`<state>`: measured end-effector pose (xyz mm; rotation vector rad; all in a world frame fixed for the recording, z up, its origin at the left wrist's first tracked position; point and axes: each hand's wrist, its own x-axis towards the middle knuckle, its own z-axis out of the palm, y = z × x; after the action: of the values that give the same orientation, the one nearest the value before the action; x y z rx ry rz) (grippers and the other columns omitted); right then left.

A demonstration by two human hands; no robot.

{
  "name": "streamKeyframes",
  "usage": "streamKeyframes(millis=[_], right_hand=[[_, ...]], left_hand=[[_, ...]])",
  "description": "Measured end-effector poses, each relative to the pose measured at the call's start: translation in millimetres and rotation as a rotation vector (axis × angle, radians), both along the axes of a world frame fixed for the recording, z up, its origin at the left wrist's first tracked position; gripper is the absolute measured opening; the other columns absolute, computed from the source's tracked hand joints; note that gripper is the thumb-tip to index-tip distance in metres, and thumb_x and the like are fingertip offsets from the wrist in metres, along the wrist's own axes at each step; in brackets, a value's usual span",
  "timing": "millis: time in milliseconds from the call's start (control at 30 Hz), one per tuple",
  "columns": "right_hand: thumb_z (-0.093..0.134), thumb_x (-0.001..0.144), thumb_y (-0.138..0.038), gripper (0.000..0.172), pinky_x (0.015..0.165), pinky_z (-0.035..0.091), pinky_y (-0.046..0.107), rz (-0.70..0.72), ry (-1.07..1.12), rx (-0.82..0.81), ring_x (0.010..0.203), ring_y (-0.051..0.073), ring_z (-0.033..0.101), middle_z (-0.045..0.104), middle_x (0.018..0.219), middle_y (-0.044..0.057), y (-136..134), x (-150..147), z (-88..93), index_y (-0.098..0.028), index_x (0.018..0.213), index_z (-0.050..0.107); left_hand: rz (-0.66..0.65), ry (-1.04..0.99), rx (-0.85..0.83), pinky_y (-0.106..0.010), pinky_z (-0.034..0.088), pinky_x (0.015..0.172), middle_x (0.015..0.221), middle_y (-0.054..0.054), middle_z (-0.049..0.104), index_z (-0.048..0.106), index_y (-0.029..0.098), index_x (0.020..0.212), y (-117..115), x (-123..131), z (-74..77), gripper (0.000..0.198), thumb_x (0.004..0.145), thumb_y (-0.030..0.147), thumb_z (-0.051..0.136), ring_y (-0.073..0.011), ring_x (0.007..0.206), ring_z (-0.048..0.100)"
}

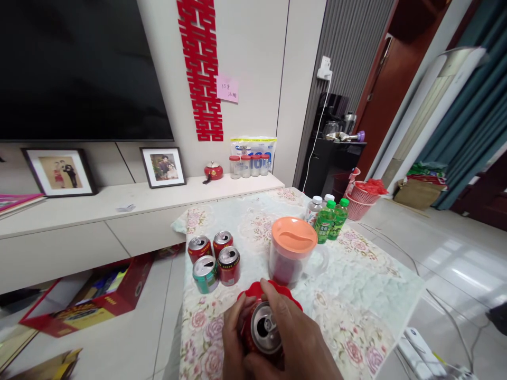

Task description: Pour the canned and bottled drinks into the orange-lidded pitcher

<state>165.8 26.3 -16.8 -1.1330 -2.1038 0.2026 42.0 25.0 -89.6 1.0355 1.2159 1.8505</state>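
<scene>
Both of my hands wrap an open red drink can (265, 327) close to the camera at the table's near edge. My left hand (233, 338) grips its left side and my right hand (301, 338) curls over the right side and top rim. Behind the can lies a red dish (253, 291), partly hidden. A clear pitcher (291, 258) with an orange lid stands just beyond it. Several more cans (214, 258), red ones and a teal one, stand in a group to the left.
The table wears a floral cloth (368, 295). Bottles, two green and two clear (328, 217), stand at the far right. A low cabinet (119, 211) with framed photos and jars runs along the wall. A red box (91, 306) and a power strip (420, 348) lie on the floor.
</scene>
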Motion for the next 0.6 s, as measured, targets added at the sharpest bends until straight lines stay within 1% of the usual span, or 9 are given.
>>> streamKeyframes(millis=[100, 167, 267, 333, 367, 433, 467, 533, 600], right_hand=[[0.069, 0.080, -0.021, 0.109, 0.109, 0.063, 0.035, -0.036, -0.004, 0.046, 0.134, 0.030, 0.062, 0.050, 0.155, 0.013, -0.8, 11.7, 9.0, -0.017, 0.179, 0.023], [0.066, 0.090, -0.022, 0.099, 0.109, 0.063, 0.033, -0.073, 0.001, 0.120, 0.131, 0.028, 0.064, 0.052, 0.152, 0.013, -3.0, 20.2, 21.1, -0.016, 0.179, 0.023], [0.060, 0.103, -0.025, 0.078, 0.103, 0.064, 0.027, -0.142, 0.008, 0.225, 0.122, 0.025, 0.069, 0.058, 0.146, 0.012, -11.6, 40.3, 47.6, -0.016, 0.175, 0.032], [0.057, 0.110, -0.030, 0.063, 0.094, 0.065, 0.020, -0.223, 0.043, 0.256, 0.110, 0.021, 0.073, 0.063, 0.137, 0.011, -19.0, 61.6, 66.6, -0.016, 0.169, 0.043], [0.057, 0.113, -0.034, 0.059, 0.091, 0.065, 0.019, -0.252, 0.029, 0.255, 0.106, 0.020, 0.074, 0.064, 0.135, 0.011, -21.8, 74.8, 74.9, -0.015, 0.167, 0.047], [0.061, 0.116, -0.042, 0.058, 0.087, 0.065, 0.016, -0.319, -0.041, 0.181, 0.100, 0.018, 0.075, 0.067, 0.130, 0.007, -22.1, 105.2, 87.3, -0.019, 0.168, 0.048], [0.064, 0.117, -0.048, 0.061, 0.080, 0.063, 0.012, -0.323, -0.099, 0.147, 0.098, 0.016, 0.075, 0.068, 0.129, 0.004, -18.5, 121.5, 90.8, -0.021, 0.169, 0.047], [0.064, 0.111, -0.062, 0.063, 0.061, 0.058, 0.013, -0.491, -0.055, 0.155, 0.091, 0.016, 0.075, 0.070, 0.122, 0.001, -2.9, 153.7, 92.0, -0.023, 0.161, 0.058], [0.061, 0.093, -0.081, 0.088, 0.058, 0.057, 0.023, -0.703, 0.000, 0.022, 0.080, 0.021, 0.073, 0.071, 0.110, 0.004, 22.1, 183.3, 86.3, -0.016, 0.152, 0.068]], left_hand=[[-0.012, 0.090, 0.019, -0.045, 0.062, 0.110, 0.142, -0.015, 0.070, 0.059, 0.024, 0.144, 2.3, 3.1, -18.1, 0.049, 0.103, 0.050, 0.067, -0.0287, 0.124, 0.075], [-0.027, 0.248, 0.030, -0.049, 0.062, 0.111, 0.148, -0.020, 0.066, 0.053, 0.020, 0.151, 4.0, 4.5, -36.7, 0.060, 0.102, 0.052, 0.066, -0.0330, 0.132, 0.072], [-0.037, 0.545, 0.121, -0.057, 0.064, 0.107, 0.152, -0.023, 0.063, 0.045, 0.019, 0.158, 7.7, -0.6, -66.7, 0.104, 0.075, 0.064, 0.089, -0.0440, 0.136, 0.069], [-0.115, 0.730, 0.172, -0.059, 0.066, 0.104, 0.152, -0.024, 0.064, 0.042, 0.017, 0.163, 10.0, -8.6, -80.9, 0.117, 0.066, 0.061, 0.092, -0.0471, 0.135, 0.069], [-0.253, 0.853, 0.123, -0.058, 0.064, 0.108, 0.157, -0.023, 0.062, 0.039, 0.017, 0.166, 10.7, -12.5, -85.2, 0.115, 0.069, 0.048, 0.092, -0.0452, 0.139, 0.067], [-0.325, 1.059, 0.083, -0.056, 0.062, 0.112, 0.156, -0.020, 0.065, 0.049, 0.020, 0.162, 10.9, -17.7, -89.2, 0.100, 0.068, 0.024, 0.085, -0.0433, 0.141, 0.067], [-0.297, 1.141, 0.072, -0.057, 0.061, 0.112, 0.154, -0.020, 0.067, 0.055, 0.020, 0.158, 10.6, -18.4, -89.7, 0.094, 0.067, 0.018, 0.081, -0.0430, 0.140, 0.067], [-0.230, 1.269, 0.097, -0.057, 0.062, 0.109, 0.147, -0.018, 0.073, 0.063, 0.021, 0.150, 9.2, -15.9, -89.2, 0.086, 0.065, 0.014, 0.075, -0.0422, 0.134, 0.070], [-0.199, 1.339, 0.120, -0.054, 0.062, 0.106, 0.141, -0.017, 0.076, 0.065, 0.022, 0.147, 7.1, -10.6, -87.6, 0.082, 0.065, 0.014, 0.073, -0.0404, 0.130, 0.072]])
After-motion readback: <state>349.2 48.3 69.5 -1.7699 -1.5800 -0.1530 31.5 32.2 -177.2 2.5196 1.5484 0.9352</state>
